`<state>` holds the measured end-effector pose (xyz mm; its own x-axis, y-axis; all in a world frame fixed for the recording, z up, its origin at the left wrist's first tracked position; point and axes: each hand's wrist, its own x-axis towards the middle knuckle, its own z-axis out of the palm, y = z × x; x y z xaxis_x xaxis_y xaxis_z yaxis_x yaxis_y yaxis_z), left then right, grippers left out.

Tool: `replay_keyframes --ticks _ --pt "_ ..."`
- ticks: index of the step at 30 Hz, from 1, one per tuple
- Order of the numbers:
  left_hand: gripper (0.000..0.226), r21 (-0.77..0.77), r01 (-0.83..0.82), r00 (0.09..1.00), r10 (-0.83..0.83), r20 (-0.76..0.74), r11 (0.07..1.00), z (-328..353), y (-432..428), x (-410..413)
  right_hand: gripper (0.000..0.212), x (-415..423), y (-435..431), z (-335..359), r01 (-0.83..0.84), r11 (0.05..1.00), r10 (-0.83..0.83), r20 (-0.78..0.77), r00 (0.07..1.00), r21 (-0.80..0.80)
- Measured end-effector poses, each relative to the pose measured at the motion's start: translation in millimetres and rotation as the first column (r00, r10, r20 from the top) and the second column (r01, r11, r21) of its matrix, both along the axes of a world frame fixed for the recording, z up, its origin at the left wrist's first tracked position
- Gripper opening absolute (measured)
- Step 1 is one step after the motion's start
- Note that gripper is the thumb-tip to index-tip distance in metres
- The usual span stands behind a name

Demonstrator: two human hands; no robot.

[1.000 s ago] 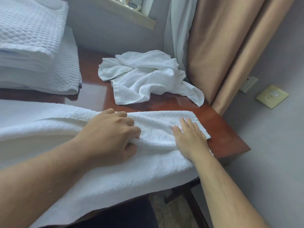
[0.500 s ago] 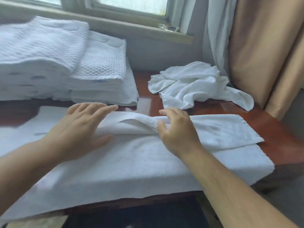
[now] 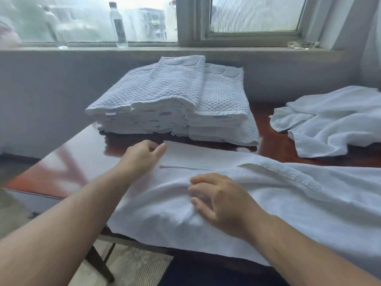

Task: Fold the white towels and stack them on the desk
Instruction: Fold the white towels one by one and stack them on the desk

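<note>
1. We open on the folded stack (image 3: 171,104) of quilted white towels, sitting toward the back of the desk (image 3: 72,162).
2. In front of the stack, on our side of it, the white towel (image 3: 278,195) lies spread along the desk. Its near edge hangs over the front, and a long flap is folded across its top.
3. The left hand (image 3: 144,156) is at that towel's corner, just in front of the stack. Its fingers are curled in and its thumb tip is on the corner, but we cannot tell whether it actually pinches the cloth.
4. The right hand (image 3: 222,201), further in front of the stack, rests on the towel's middle with its fingers spread and loosely bent, gripping nothing.
5. Right of the stack and apart from it, a crumpled towel (image 3: 334,120) lies in a heap.
6. Behind the stack, a clear bottle (image 3: 118,25) stands upright on the sill.
</note>
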<state>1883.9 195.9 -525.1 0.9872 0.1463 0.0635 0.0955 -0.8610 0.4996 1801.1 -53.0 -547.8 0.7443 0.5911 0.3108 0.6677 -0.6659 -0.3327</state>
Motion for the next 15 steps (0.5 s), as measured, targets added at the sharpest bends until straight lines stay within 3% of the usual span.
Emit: replay_keyframes --ticks 3,7,10,12,15 --pt "0.053 -0.015 -0.079 0.997 0.079 -0.01 0.997 9 -18 10 0.031 2 -1 0 0.003 1.0 -0.003 -0.024 1.0 0.029" --pt "0.03 -0.039 -0.089 0.991 0.085 -0.103 0.995 8 -34 25 0.032 4 1 0 -0.003 1.0 0.003 -0.049 0.999 0.0" --pt "0.04 -0.122 -0.203 0.977 0.192 -0.096 0.972 8 -36 32 0.034 6 0 0 -0.031 0.999 0.03 -0.05 0.998 -0.027" --pt "0.051 -0.071 -0.176 0.976 0.165 -0.139 0.982 10 -37 30 0.033 8 0 -1 -0.046 0.998 0.044 -0.035 0.998 -0.037" --pt "0.038 0.032 -0.106 0.983 0.11 -0.146 0.994 9 -39 30 0.032 7 0 1 -0.052 0.997 0.05 -0.041 0.998 -0.05"
